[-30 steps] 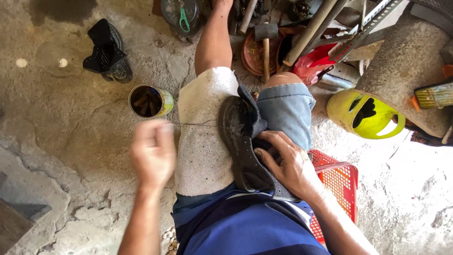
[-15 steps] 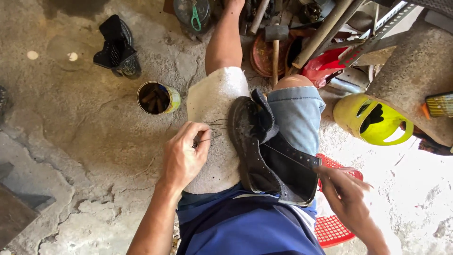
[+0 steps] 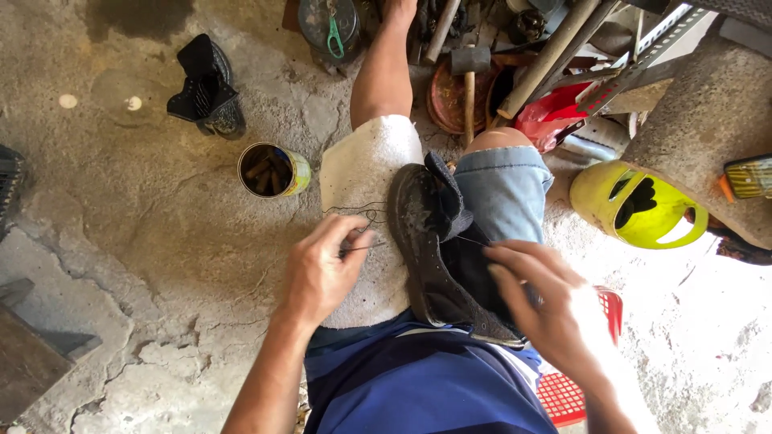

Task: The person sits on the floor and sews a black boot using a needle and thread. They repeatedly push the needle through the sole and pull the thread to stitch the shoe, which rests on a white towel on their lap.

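Cracked concrete floor point(image 3: 145, 241); black shoe point(image 3: 442, 249) lies across the lap on a white cloth point(image 3: 362, 177).
Right hand point(image 3: 555, 313), fingers spread, presses the shoe; left hand point(image 3: 322, 269), beside the shoe, pinches a thread point(image 3: 358, 213).

Open tin can point(image 3: 272, 169) on the concrete floor, just left of the cloth-covered knee: round, dark inside, with a yellow-green label round its wall. Yellow plastic jug point(image 3: 639, 210) on its side at the right, with a black-edged opening cut in its wall. No signs or screens.
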